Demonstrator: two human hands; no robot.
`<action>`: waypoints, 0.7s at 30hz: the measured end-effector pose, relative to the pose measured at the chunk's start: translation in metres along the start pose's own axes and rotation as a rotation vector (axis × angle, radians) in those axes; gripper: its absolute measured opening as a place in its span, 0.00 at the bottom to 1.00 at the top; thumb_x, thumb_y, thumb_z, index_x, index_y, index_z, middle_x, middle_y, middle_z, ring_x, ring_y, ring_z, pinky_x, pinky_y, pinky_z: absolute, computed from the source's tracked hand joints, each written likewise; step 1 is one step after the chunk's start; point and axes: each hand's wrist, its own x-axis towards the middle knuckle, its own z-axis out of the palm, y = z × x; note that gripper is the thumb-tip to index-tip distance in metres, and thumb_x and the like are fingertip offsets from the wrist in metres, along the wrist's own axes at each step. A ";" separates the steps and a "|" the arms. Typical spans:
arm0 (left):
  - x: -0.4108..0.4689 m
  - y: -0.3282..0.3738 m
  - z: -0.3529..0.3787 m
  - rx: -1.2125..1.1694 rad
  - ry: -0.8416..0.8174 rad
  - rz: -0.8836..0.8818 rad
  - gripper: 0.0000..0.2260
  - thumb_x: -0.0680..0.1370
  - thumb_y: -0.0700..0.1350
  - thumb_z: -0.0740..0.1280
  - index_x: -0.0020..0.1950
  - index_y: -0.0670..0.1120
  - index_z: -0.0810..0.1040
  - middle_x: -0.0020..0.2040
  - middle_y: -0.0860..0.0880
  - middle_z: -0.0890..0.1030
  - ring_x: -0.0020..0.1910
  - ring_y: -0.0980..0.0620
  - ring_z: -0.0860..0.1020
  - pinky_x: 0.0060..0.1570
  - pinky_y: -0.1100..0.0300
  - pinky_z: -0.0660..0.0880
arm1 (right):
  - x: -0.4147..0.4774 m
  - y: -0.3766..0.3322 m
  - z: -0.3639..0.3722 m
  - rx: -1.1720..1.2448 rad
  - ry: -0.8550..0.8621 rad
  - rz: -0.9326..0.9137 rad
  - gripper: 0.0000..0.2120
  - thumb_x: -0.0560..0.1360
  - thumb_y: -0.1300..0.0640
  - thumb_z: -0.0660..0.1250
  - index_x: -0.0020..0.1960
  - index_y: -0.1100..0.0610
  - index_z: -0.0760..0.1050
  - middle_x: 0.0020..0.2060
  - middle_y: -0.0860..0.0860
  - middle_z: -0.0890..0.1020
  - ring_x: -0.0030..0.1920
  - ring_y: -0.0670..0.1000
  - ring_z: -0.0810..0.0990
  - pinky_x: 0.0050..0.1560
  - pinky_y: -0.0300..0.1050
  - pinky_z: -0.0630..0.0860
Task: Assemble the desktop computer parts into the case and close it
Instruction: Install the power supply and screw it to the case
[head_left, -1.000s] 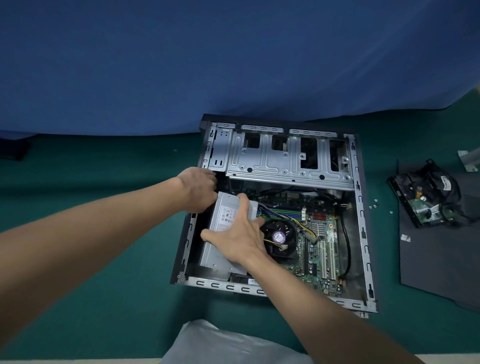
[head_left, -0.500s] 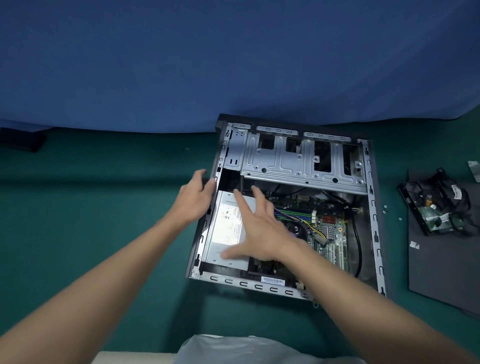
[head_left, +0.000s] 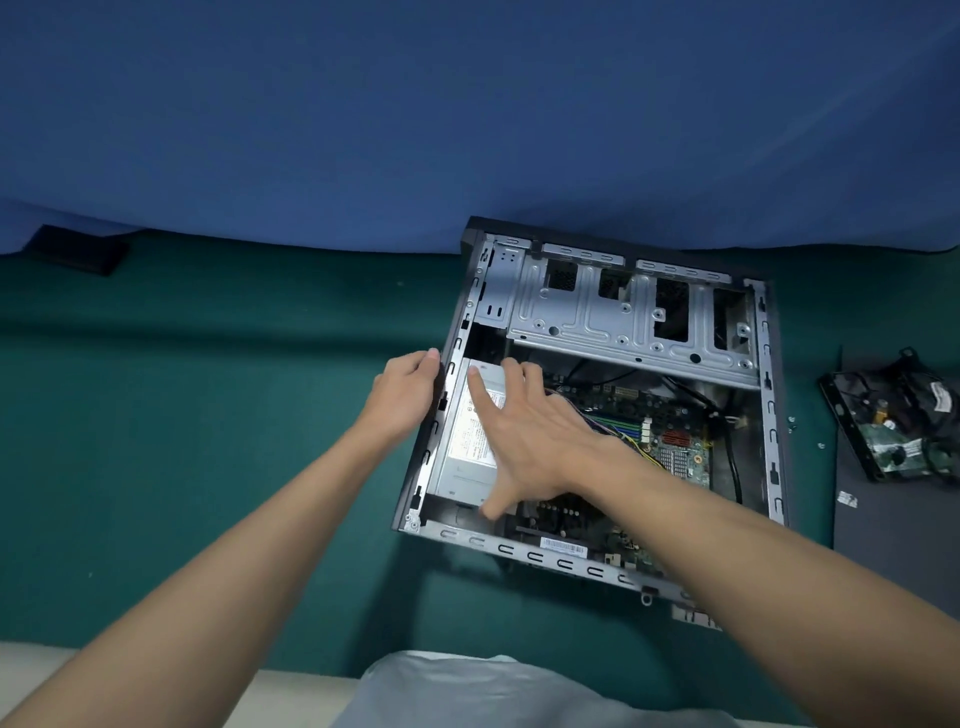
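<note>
- Head view: no brand can be read. The PSU (head_left: 467, 441) carries a white label (head_left: 475, 431) whose print is too small to read. A barcode sticker (head_left: 563, 545) on the case's 6 o'clock rim is just as unreadable.
- The case (head_left: 769, 415) lies open on its side on the green desk (head_left: 208, 415), a little toward 4 o'clock from the middle of the view.
- Inside the case, the grey PSU sits along the 9 o'clock wall. A bare metal cage (head_left: 597, 322) spans the 12 o'clock end. The green board (head_left: 675, 447) with coloured wires fills the 3 o'clock side.
- The left hand (head_left: 405, 389) is at the case's 9 o'clock wall. Its grip is narrow, with the fingers curled against the wall's outside and the thumb at the rim.
- The right hand (head_left: 535, 441) lies palm down on the PSU. Its grip is wide and holds nothing, with the fingers spread toward 11 o'clock and the thumb toward 6 o'clock.
- At 3 o'clock of the case, well apart from it, a drive (head_left: 893, 426) with cables rests on a dark mat (head_left: 893, 545).
- A few small screws (head_left: 791, 423) lie on the desk between the case and the mat.
- A blue backdrop (head_left: 467, 104) fills the 12 o'clock half.
</note>
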 end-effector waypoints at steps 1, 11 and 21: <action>-0.001 -0.002 -0.003 -0.033 -0.028 -0.010 0.11 0.81 0.55 0.57 0.44 0.53 0.73 0.45 0.50 0.78 0.52 0.39 0.78 0.60 0.48 0.74 | 0.002 0.002 0.000 -0.002 0.005 -0.002 0.71 0.54 0.32 0.76 0.76 0.56 0.31 0.73 0.66 0.43 0.71 0.68 0.46 0.64 0.62 0.65; -0.042 0.005 -0.025 0.060 -0.458 -0.074 0.30 0.66 0.42 0.66 0.67 0.59 0.68 0.54 0.52 0.83 0.51 0.49 0.81 0.57 0.45 0.77 | 0.013 0.014 0.017 0.806 0.380 0.205 0.43 0.68 0.40 0.72 0.76 0.50 0.55 0.69 0.47 0.63 0.71 0.50 0.58 0.69 0.53 0.62; -0.083 -0.012 0.009 0.639 -0.044 -0.033 0.14 0.72 0.36 0.61 0.56 0.45 0.66 0.51 0.40 0.76 0.45 0.40 0.70 0.44 0.51 0.71 | 0.036 -0.003 0.043 1.623 0.467 0.451 0.28 0.71 0.59 0.73 0.61 0.50 0.58 0.59 0.56 0.74 0.57 0.55 0.77 0.59 0.57 0.76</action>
